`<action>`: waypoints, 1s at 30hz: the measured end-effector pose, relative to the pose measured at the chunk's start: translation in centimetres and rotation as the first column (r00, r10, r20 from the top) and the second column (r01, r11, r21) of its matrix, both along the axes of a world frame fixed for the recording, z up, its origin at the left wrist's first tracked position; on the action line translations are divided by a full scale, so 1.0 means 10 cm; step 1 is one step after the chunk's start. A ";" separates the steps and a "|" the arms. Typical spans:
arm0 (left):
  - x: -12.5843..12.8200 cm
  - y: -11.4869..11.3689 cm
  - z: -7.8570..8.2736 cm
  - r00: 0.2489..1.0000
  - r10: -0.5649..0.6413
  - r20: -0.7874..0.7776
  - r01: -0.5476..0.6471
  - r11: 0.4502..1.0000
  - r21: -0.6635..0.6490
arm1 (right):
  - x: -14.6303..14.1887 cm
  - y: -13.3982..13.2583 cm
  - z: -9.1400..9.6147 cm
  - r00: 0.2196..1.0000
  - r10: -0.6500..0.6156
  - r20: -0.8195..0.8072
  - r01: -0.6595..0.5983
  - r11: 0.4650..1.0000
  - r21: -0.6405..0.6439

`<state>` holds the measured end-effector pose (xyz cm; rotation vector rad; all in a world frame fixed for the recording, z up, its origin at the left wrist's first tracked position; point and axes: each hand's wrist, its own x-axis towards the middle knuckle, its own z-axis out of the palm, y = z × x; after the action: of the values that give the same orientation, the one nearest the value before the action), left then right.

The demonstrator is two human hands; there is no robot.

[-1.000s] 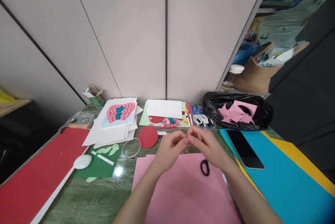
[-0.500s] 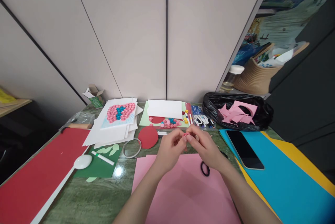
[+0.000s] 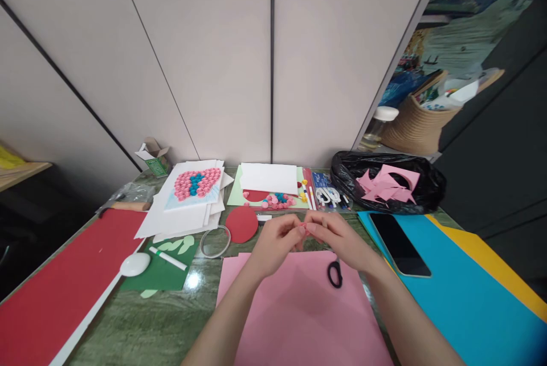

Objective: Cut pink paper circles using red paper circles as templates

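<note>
Between the fingertips of both hands is a small pink paper piece (image 3: 305, 227), mostly covered by the fingers; it looks curled or rolled. My left hand (image 3: 277, 243) pinches it from the left, my right hand (image 3: 335, 238) from the right. Both hands are above the far edge of a large pink paper sheet (image 3: 307, 320). Scissors (image 3: 335, 275) with black handles lie on that sheet, partly hidden under my right hand. Beyond the hands, small pink and blue paper rolls (image 3: 278, 201) are heaped near a white card (image 3: 269, 178).
Left are a red circle (image 3: 241, 224), a tape ring (image 3: 215, 242), green paper (image 3: 156, 272), a white spoon-shaped object (image 3: 135, 264) and a butterfly-like paper picture (image 3: 196, 184). Right are a phone (image 3: 400, 244), blue paper (image 3: 461, 292) and a black bag (image 3: 346, 175) with pink scraps.
Both hands have lowered slightly toward me, still pinching the pink paper piece. More of the scissors shows beside my right hand.
</note>
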<state>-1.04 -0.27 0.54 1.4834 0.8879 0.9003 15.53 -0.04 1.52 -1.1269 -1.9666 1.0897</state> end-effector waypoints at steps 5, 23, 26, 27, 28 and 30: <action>0.02 0.01 -0.02 0.997 0.033 0.064 -0.032 0.999 -0.012 | -0.04 -0.02 0.02 0.996 -0.085 -0.012 0.086 0.994 0.063; 0.05 -0.03 -0.01 0.998 0.040 0.041 -0.040 0.999 0.015 | -0.06 -0.03 -0.03 0.996 -0.065 -0.065 0.073 0.989 0.127; 0.04 -0.01 -0.03 0.998 0.047 0.031 -0.048 0.999 0.019 | -0.07 -0.04 -0.02 0.997 -0.051 -0.058 0.058 0.989 0.136; 0.03 -0.01 -0.03 0.998 0.049 0.030 -0.049 0.999 0.018 | -0.08 -0.04 -0.01 0.997 -0.049 -0.051 0.055 0.989 0.137; 0.03 -0.01 -0.04 0.998 0.049 0.030 -0.049 0.999 0.015 | -0.08 -0.04 0.00 0.998 -0.047 -0.045 0.053 0.989 0.135; 0.03 0.00 -0.04 0.998 0.045 0.044 -0.046 0.999 0.006 | -0.08 -0.03 0.00 0.998 -0.042 -0.038 0.047 0.991 0.129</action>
<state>-0.79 -0.23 0.12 1.4493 0.8898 0.9672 14.69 -0.39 1.52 -1.0699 -1.9461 0.9375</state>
